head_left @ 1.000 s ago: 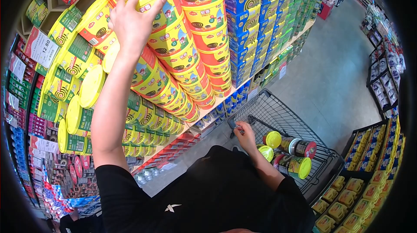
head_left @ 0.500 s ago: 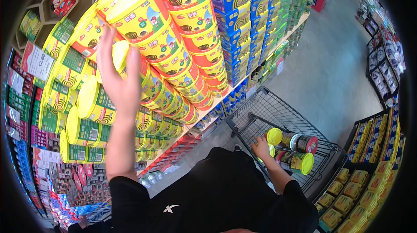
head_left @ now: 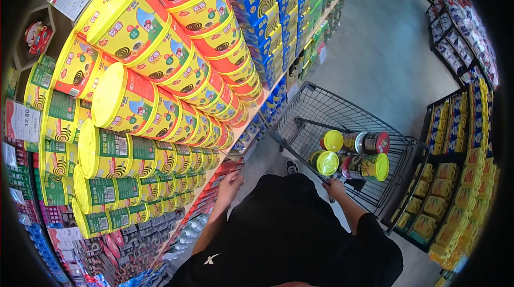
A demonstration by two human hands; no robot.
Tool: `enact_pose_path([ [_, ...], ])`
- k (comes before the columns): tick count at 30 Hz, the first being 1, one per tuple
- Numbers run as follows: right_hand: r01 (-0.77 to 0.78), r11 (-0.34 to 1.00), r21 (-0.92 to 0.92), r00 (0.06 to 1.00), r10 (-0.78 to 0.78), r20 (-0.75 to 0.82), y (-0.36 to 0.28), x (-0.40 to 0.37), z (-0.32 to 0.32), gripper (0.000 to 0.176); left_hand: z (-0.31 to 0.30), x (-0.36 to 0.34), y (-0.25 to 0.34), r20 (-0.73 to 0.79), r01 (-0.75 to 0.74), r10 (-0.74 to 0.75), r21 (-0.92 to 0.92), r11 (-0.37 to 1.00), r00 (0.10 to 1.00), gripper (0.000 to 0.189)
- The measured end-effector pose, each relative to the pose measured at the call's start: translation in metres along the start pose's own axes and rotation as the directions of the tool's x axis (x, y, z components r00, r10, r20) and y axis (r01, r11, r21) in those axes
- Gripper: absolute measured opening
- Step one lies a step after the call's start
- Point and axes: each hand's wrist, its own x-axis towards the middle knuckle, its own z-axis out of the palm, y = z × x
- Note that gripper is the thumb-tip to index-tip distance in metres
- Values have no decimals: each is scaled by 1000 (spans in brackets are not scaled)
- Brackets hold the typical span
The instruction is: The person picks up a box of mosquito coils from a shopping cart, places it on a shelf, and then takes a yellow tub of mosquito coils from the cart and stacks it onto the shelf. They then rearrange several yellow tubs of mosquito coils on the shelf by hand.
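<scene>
My left hand point(head_left: 230, 186) is down beside my body, near the front edge of the display shelf. Its fingers are curled in, and no object shows in them. My right hand point(head_left: 335, 188) is closed on the near edge of the black wire shopping cart point(head_left: 308, 106). Just beyond that hand, a yellow-lidded tub point(head_left: 326, 163) is in the cart. Near it are another yellow-lidded tub point(head_left: 333, 140), a can with a red end point(head_left: 376, 142) and a yellow-ended container point(head_left: 377, 167) on its side.
Stacked yellow-and-red mosquito coil tubs point(head_left: 128, 97) and green-and-yellow tubs point(head_left: 107, 150) rise at left. Blue boxes point(head_left: 257, 9) stand beyond them. A grey aisle floor point(head_left: 375, 57) runs ahead. Shelves of yellow packages point(head_left: 436, 204) stand right of the cart.
My left hand has come down from the stacked tubs to beside my body. My right hand has moved off the tub in the cart to the cart's near edge. The view has shifted.
</scene>
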Motion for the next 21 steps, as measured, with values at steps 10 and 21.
enact_pose_path([
  [10, -206, 978, -35, 978, 204, -43, -27, -9, -2, 51, -8, -2, -36, 128, 4, -9, 36, 999, 992, 47],
  [21, -187, 980, -73, 978, 179, -104, -29, -29, 13, 55, -20, -20, -69, 181, -27, 12, 80, 996, 983, 45],
])
